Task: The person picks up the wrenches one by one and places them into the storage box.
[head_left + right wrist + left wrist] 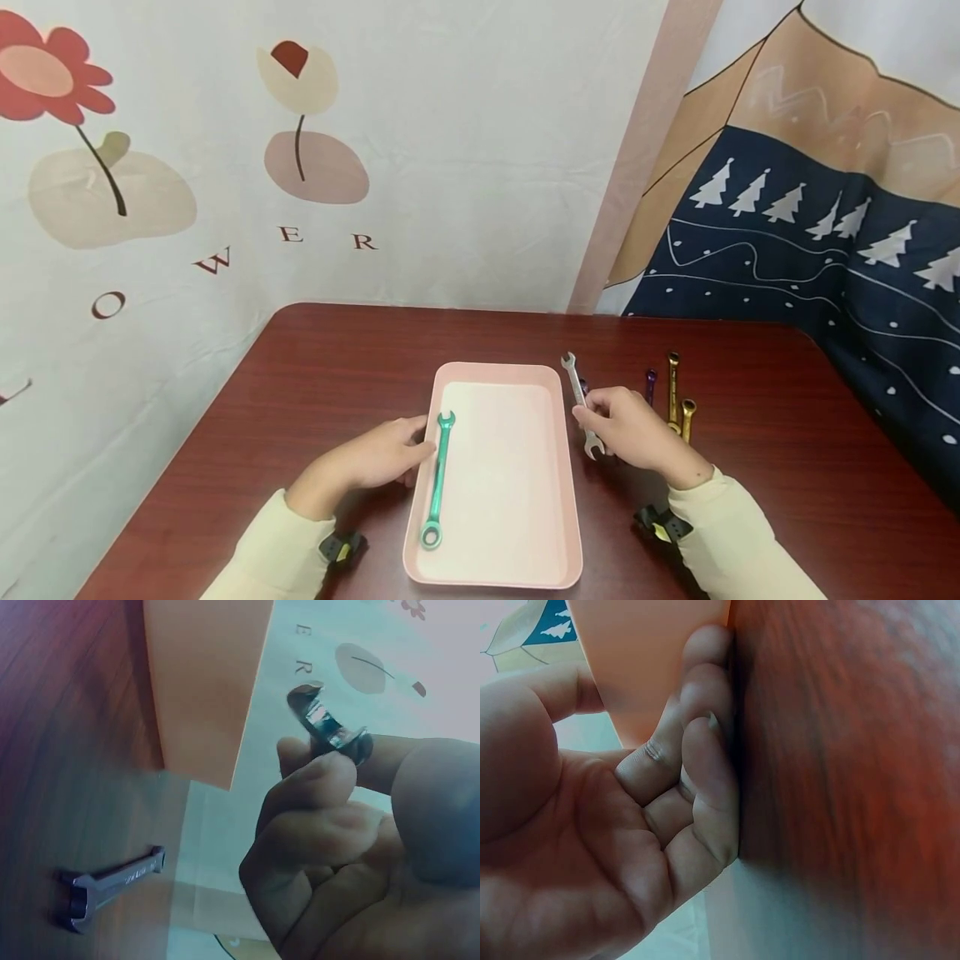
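1. My right hand (630, 429) pinches a silver wrench (582, 405) between thumb and fingertips, lifted just right of the pink tray (558, 467).
2. My left hand (375, 458) rests against the tray's left wall, fingers curled loosely, holding nothing.
3. To do this well, I judge the grip should stay firm and the wrench level as it clears the rim.
4. The silver wrench is slim, bright and open-ended; a green wrench (437, 477) lies in the tray.
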The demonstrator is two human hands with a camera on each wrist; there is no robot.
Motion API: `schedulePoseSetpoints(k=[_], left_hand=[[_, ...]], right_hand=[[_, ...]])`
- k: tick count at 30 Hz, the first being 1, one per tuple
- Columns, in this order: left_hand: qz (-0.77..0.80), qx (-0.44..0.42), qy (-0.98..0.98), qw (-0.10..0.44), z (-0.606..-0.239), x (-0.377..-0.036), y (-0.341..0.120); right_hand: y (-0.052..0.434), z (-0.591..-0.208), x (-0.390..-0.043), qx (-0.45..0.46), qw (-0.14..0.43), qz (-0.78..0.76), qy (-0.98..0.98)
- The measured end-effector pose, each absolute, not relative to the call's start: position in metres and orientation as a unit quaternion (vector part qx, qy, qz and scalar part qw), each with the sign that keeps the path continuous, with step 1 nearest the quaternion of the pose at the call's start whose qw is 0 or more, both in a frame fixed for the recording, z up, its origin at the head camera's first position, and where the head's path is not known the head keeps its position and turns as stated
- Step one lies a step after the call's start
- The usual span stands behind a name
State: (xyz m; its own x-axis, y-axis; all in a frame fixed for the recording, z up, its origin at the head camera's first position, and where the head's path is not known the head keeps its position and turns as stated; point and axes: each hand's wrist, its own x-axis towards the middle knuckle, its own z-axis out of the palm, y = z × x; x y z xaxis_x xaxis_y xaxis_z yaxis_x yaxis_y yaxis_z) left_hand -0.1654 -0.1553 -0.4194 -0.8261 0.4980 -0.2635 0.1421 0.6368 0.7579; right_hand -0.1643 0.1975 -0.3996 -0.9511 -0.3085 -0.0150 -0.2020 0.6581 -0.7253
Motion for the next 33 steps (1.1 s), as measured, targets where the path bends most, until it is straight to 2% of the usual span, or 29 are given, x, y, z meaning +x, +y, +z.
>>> schedulePoseSetpoints(k=[21, 33], left_hand=[[0.385, 0.183, 0.876, 0.227, -0.420, -0.164, -0.154], [0.388, 0.182, 0.873, 0.230, -0.420, -0.164, -0.155]], right_hand=[[0.183, -0.388, -0.156, -0.105, 0.090, -0.516, 0.845], [0.170, -0.388, -0.149, -0.129, 0.142, -0.556, 0.808]])
